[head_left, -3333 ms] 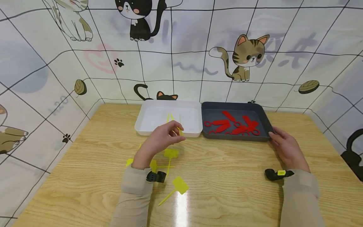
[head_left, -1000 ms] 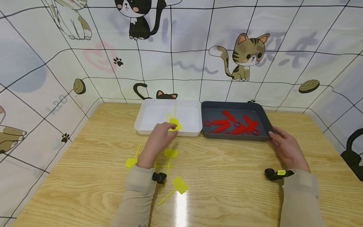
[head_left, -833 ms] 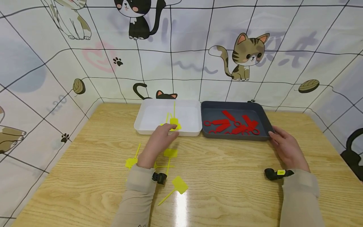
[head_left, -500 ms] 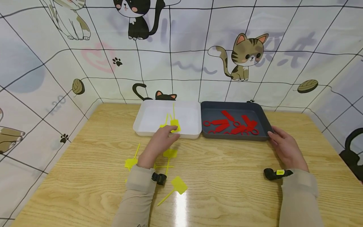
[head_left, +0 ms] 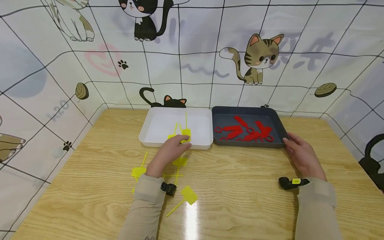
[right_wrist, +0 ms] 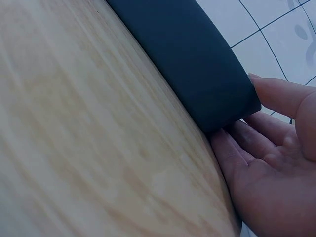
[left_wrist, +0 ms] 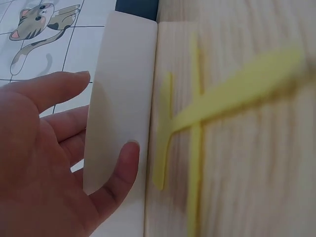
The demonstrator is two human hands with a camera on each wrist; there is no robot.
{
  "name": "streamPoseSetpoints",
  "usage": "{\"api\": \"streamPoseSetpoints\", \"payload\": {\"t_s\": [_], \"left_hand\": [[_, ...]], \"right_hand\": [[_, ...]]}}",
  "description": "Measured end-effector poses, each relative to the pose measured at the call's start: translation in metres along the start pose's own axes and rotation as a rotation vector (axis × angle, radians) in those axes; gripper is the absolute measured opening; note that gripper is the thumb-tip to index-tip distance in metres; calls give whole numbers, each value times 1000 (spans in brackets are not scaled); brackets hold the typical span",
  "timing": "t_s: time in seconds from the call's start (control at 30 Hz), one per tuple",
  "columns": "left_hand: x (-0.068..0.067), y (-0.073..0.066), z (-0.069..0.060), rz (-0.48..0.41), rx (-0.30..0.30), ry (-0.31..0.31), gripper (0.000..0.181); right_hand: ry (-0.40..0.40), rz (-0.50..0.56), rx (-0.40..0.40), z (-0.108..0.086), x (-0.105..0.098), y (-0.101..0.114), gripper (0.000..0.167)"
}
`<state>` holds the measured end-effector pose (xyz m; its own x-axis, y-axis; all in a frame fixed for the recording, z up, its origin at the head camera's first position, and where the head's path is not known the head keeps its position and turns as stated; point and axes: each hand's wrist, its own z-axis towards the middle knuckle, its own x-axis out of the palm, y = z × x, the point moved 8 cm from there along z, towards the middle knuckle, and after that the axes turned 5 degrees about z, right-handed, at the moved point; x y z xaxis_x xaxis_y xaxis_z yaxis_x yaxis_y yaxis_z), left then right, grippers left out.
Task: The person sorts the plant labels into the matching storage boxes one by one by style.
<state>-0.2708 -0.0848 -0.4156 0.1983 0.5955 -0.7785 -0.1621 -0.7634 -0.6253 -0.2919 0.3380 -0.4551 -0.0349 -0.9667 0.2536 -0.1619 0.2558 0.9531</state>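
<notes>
The near wall of the white tray [head_left: 160, 121] is gripped by the left hand [head_left: 168, 153], thumb outside and fingers over the rim; the near right corner of the dark grey tray [head_left: 223, 116] is clasped by the right hand [head_left: 304, 156]. Both trays are set side by side along the back edge of the counter [head_left: 240, 193]. Yellow tags [head_left: 187, 132] are held in the first, red tags [head_left: 233, 134] in the second. Loose yellow tags [head_left: 189, 195] are scattered between the counter's left edge and its middle, partly covered by the left sleeve [head_left: 144, 210].

Faint wall lettering [head_left: 58, 110] looks like "H2O", while the yellow label [head_left: 296, 181] on the wrist device [head_left: 286, 183] is unreadable.
</notes>
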Motion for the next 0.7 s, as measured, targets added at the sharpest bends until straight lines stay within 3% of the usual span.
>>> {"api": "streamPoseSetpoints", "payload": {"t_s": [0.17, 0.7], "left_hand": [[3, -3, 1, 125, 41, 0, 38], [4, -3, 1, 113, 27, 15, 43]], "right_hand": [[8, -12, -5, 0, 2, 1, 76], [2, 1, -11, 0, 2, 1, 75]]}}
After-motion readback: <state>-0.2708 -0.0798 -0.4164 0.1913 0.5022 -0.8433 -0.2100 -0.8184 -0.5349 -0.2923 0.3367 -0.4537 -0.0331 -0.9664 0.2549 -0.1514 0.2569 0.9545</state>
